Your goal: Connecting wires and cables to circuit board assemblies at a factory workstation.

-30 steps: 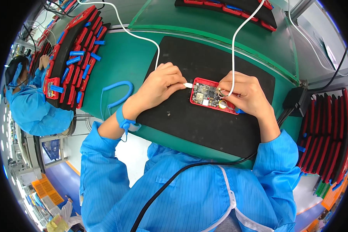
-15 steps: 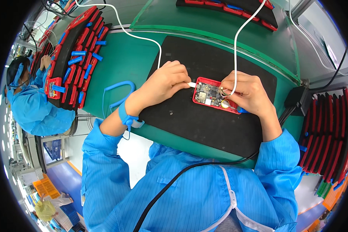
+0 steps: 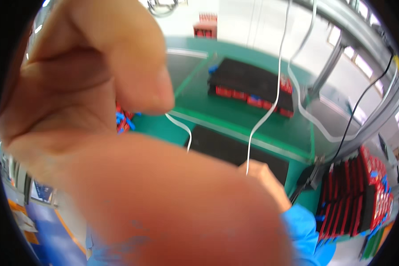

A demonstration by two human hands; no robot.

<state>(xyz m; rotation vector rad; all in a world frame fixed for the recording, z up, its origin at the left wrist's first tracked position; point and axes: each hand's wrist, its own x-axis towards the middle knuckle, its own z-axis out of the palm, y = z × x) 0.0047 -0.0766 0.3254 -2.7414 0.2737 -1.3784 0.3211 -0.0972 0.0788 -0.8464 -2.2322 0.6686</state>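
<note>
green bench holds red packs; blurred left hand fills view.

Matt green bench top – glossy white plastic cables.

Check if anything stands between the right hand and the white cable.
Nothing visible does: the white cable hangs down to the right hand. The left hand, blurred close to the camera, hides much of the black mat.
</note>
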